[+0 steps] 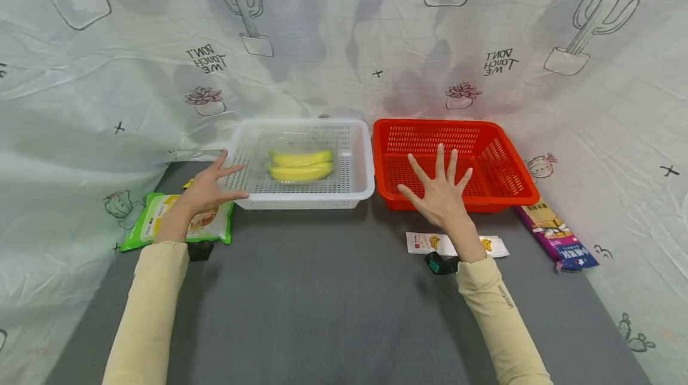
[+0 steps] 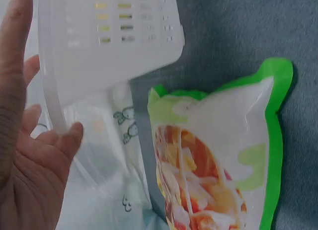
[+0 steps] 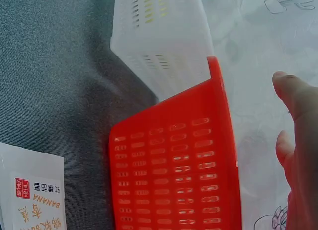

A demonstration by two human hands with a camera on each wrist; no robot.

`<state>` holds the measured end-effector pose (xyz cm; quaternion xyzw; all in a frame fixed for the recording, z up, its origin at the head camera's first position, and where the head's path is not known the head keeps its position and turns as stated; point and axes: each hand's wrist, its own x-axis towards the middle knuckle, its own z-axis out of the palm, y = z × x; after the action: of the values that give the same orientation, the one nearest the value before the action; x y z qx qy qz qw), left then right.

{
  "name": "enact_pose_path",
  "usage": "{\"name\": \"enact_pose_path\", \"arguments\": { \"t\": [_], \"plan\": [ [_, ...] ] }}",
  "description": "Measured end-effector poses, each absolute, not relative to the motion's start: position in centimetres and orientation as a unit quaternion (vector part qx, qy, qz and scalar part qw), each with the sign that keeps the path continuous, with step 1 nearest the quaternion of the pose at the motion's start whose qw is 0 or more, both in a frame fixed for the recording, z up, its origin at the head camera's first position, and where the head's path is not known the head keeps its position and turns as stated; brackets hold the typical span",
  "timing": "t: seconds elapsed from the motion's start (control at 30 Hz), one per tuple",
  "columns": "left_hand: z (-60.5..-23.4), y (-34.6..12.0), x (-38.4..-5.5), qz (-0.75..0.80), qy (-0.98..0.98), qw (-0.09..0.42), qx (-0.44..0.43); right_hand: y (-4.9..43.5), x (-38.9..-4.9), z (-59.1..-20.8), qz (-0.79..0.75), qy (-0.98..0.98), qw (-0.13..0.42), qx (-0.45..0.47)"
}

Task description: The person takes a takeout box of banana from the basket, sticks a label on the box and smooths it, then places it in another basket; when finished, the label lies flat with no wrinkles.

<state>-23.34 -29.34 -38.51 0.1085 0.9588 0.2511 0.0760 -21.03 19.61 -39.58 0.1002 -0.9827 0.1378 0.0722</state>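
My left hand [image 1: 206, 189], fingers spread, reaches over the left end of the white basket [image 1: 301, 197]. Inside that basket lies a clear plastic box with yellow bananas [image 1: 301, 173]. In the left wrist view the fingers overlap the basket's rim [image 2: 49, 86]. A green and white food bag [image 1: 217, 224] lies beneath the left wrist. My right hand [image 1: 441, 197] is spread wide above the front of the red basket [image 1: 500, 203], holding nothing. In the right wrist view its fingers [image 3: 298, 101] show beyond the red rim.
A white packet printed with bananas [image 1: 421, 243] lies under the right forearm, in front of the red basket. To the right, a purple and yellow snack bag [image 1: 556, 236] rests along the table's edge. A white printed sheet [image 1: 333, 33] hangs behind both baskets.
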Motion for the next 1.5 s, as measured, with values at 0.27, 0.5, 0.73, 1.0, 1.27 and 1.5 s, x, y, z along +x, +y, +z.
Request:
{"name": "enact_pose_path", "arguments": {
  "t": [0.27, 0.5, 0.73, 1.0, 1.27, 1.5],
  "plan": [
    [-39.1, -31.2, -24.1, 0.224, 0.968, 0.037, 0.105, 19.6, -21.9, -40.1, 0.158, -0.980, 0.063, 0.108],
    [-39.1, -31.3, -24.3, 0.228, 0.966, 0.053, 0.106, 19.6, -22.4, -40.2, 0.245, -0.963, 0.028, 0.108],
    [-39.0, -31.0, -24.4, 0.210, 0.970, 0.043, 0.115, 19.3, -22.9, -39.8, 0.370, -0.923, 0.003, 0.106],
    [-38.8, -30.6, -24.5, 0.203, 0.972, 0.068, 0.095, 18.7, -23.0, -38.9, 0.567, -0.822, 0.005, 0.041],
    [-38.8, -30.4, -24.8, 0.195, 0.974, 0.069, 0.094, 18.0, -23.0, -37.4, 0.768, -0.634, -0.047, -0.073],
    [-38.9, -30.6, -24.8, 0.197, 0.973, 0.074, 0.092, 17.0, -23.2, -37.1, 0.776, -0.622, -0.073, -0.077]
  ]
}}
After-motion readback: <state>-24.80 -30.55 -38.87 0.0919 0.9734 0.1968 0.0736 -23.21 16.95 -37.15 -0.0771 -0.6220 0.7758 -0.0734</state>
